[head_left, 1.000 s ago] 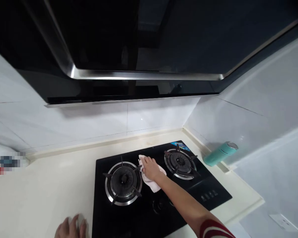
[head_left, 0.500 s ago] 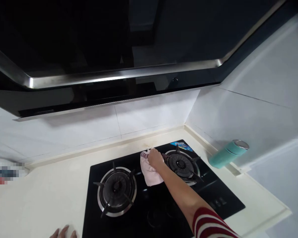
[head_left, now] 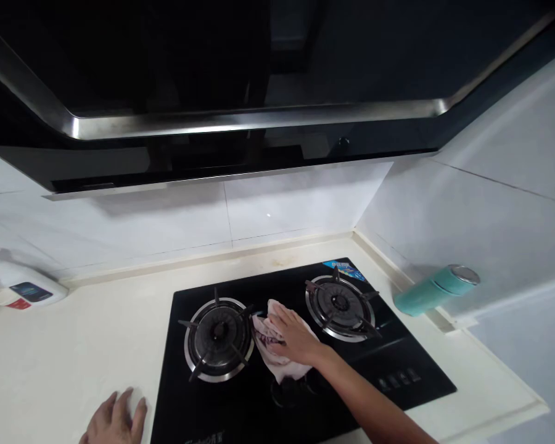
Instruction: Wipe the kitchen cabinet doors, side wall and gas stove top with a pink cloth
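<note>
My right hand (head_left: 296,336) presses down on a crumpled pale pink cloth (head_left: 290,370) on the black glass gas stove (head_left: 240,407), between the two burners. Its fingers lie over the cloth's upper part and bear on it. To the left of the cloth is the left burner (head_left: 219,339); up and to the right is the right burner (head_left: 340,302), each with a black pan support and a steel ring. My left hand (head_left: 115,422) rests on the white countertop (head_left: 87,345) left of the stove, fingers apart, holding nothing.
A black range hood (head_left: 240,148) with a steel rim hangs low over the stove. A teal bottle (head_left: 437,290) stands at the right by the wall. At the far left are a white bottle (head_left: 28,283) with a dark label and a white-and-red cup (head_left: 12,300).
My right hand has brought the cloth from the stove's back edge toward the front, its fingers now flatter over it. More of my left hand shows. The view has shifted slightly.
</note>
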Demonstrator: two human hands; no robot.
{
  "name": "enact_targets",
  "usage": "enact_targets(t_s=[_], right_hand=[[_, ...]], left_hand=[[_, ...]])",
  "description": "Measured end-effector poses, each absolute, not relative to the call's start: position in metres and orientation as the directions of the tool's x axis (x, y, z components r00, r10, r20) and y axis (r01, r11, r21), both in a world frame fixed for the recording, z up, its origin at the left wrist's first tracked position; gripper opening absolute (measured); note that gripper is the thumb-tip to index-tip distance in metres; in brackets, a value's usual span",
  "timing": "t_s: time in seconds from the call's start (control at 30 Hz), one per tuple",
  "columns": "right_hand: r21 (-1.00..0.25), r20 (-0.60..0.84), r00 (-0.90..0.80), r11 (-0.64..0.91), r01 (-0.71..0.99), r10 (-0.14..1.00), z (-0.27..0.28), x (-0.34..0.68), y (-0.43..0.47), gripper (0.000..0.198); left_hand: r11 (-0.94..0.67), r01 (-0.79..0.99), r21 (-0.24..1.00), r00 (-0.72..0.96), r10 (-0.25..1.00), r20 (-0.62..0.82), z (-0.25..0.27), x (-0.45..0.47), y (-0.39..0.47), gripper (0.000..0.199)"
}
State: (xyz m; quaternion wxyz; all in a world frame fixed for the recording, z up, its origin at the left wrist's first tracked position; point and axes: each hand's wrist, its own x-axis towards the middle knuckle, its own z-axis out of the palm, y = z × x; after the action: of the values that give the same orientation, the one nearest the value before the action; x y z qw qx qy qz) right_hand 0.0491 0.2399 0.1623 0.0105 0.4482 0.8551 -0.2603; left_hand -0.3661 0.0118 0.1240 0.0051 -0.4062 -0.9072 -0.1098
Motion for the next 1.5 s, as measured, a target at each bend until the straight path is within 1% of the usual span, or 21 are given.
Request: enact_targets(t_s=[0.1, 0.2, 0.23, 0.27, 0.33, 0.4, 0.5, 0.57, 0.67, 0.77, 0.83, 0.9, 1.0, 1.1, 1.17, 1.23, 1.37, 1.5], right_hand=[[-0.456, -0.353, -0.574, 0.4, 0.795, 0.739, 0.162, 0.069, 0.236, 0.099], [-0.387, -0.329, -0.545, 0.417, 0.823, 0.771, 0.154, 0.063, 0.23, 0.106], [-0.342, -0.308, -0.524, 0.422, 0.84, 0.794, 0.151, 0.057, 0.231, 0.105], [-0.294, -0.282, -0.502, 0.425, 0.856, 0.818, 0.15, 0.051, 0.234, 0.099], [-0.217, -0.219, -0.459, 0.415, 0.883, 0.861, 0.15, 0.039, 0.25, 0.079], [-0.173, -0.156, -0.388, 0.362, 0.916, 0.908, 0.154, 0.031, 0.276, 0.062], [-0.144, -0.095, -0.259, 0.244, 0.959, 0.961, 0.16, 0.02, 0.317, 0.057], [-0.143, -0.077, -0.258, 0.245, 0.959, 0.963, 0.163, 0.005, 0.335, 0.058], [-0.164, -0.06, -0.412, 0.399, 0.902, 0.909, 0.164, -0.026, 0.348, 0.059], [-0.19, -0.072, -0.605, 0.584, 0.789, 0.793, 0.165, -0.055, 0.353, 0.057], [-0.206, -0.086, -0.681, 0.656, 0.726, 0.727, 0.165, -0.06, 0.354, 0.055], [-0.219, -0.096, -0.705, 0.676, 0.703, 0.702, 0.165, -0.052, 0.352, 0.053], [-0.224, -0.112, -0.672, 0.64, 0.734, 0.732, 0.164, -0.017, 0.341, 0.054], [-0.219, -0.141, -0.625, 0.591, 0.776, 0.768, 0.163, 0.024, 0.313, 0.061], [-0.224, -0.168, -0.632, 0.595, 0.772, 0.756, 0.163, 0.045, 0.287, 0.06], [-0.243, -0.209, -0.679, 0.635, 0.733, 0.704, 0.164, 0.056, 0.262, 0.052], [-0.293, -0.282, -0.783, 0.727, 0.621, 0.555, 0.174, 0.052, 0.227, 0.032], [-0.316, -0.322, -0.831, 0.776, 0.546, 0.454, 0.19, 0.025, 0.218, 0.024]], left_hand=[[0.647, 0.739, 0.188, -0.668, 0.739, 0.085, 0.127, -0.364, 0.011, 0.059], [0.644, 0.742, 0.186, -0.664, 0.744, 0.077, 0.13, -0.361, 0.01, 0.057], [0.643, 0.743, 0.183, -0.664, 0.744, 0.079, 0.13, -0.361, 0.01, 0.057], [0.645, 0.743, 0.18, -0.665, 0.742, 0.084, 0.13, -0.36, 0.01, 0.056], [0.649, 0.741, 0.172, -0.668, 0.737, 0.096, 0.129, -0.36, 0.01, 0.056], [0.651, 0.74, 0.17, -0.67, 0.735, 0.101, 0.129, -0.359, 0.009, 0.057], [0.646, 0.743, 0.174, -0.666, 0.74, 0.098, 0.129, -0.358, 0.009, 0.056], [0.642, 0.747, 0.176, -0.662, 0.743, 0.098, 0.13, -0.356, 0.008, 0.054], [0.637, 0.75, 0.179, -0.659, 0.744, 0.111, 0.129, -0.356, 0.007, 0.052], [0.639, 0.746, 0.188, -0.662, 0.743, 0.101, 0.126, -0.359, 0.007, 0.052], [0.636, 0.75, 0.184, -0.658, 0.747, 0.099, 0.124, -0.362, 0.007, 0.053], [0.63, 0.758, 0.169, -0.65, 0.751, 0.115, 0.123, -0.364, 0.007, 0.053], [0.623, 0.77, 0.14, -0.638, 0.758, 0.133, 0.122, -0.364, 0.008, 0.055], [0.615, 0.78, 0.12, -0.626, 0.766, 0.143, 0.121, -0.362, 0.009, 0.055], [0.609, 0.785, 0.109, -0.619, 0.771, 0.151, 0.121, -0.361, 0.009, 0.055], [0.607, 0.788, 0.099, -0.615, 0.773, 0.153, 0.122, -0.359, 0.01, 0.054], [0.612, 0.786, 0.086, -0.618, 0.774, 0.141, 0.125, -0.357, 0.011, 0.053], [0.62, 0.781, 0.074, -0.624, 0.772, 0.119, 0.129, -0.355, 0.012, 0.055]])
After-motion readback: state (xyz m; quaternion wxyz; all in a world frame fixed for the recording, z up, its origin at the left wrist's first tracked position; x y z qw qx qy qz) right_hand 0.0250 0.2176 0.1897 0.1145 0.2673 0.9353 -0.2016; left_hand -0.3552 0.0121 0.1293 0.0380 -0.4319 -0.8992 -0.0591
